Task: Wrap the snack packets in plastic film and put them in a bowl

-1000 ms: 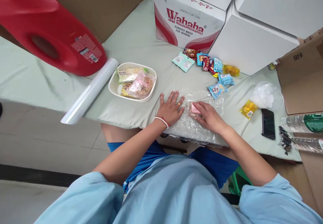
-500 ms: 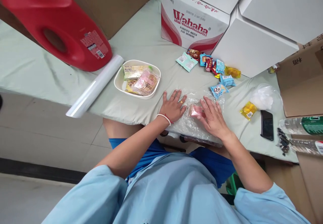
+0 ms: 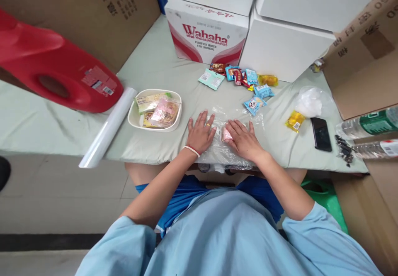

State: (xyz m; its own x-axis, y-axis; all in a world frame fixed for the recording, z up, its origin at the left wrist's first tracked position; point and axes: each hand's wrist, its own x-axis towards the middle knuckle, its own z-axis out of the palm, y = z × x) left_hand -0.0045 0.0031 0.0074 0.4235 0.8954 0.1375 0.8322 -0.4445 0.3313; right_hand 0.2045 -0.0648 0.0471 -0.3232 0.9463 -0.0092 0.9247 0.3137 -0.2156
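Observation:
A sheet of clear plastic film (image 3: 217, 153) lies wrinkled at the table's front edge. On it is a small pink packet (image 3: 226, 134), partly hidden by my right hand (image 3: 242, 140), which lies flat over it with fingers stretched out. My left hand (image 3: 200, 133) rests palm down at the film's left edge, fingers spread, holding nothing. To its left stands a white tray (image 3: 132, 123) holding several wrapped snacks (image 3: 164, 112). Beyond the hands lie a blue snack packet (image 3: 254, 104) and several other small packets (image 3: 239, 76).
A white roll (image 3: 108, 128) lies beside a large red jug (image 3: 62, 68) on the left. Behind stand a Wahaha carton (image 3: 205, 35) and white boxes (image 3: 273, 43). On the right are a yellow packet (image 3: 294, 120), a phone (image 3: 321, 135) and plastic bottles (image 3: 377, 122).
My right hand has come down farther over the pink packet, covering more of it. My left hand stays flat beside the film. The whole view has shifted as my head moved.

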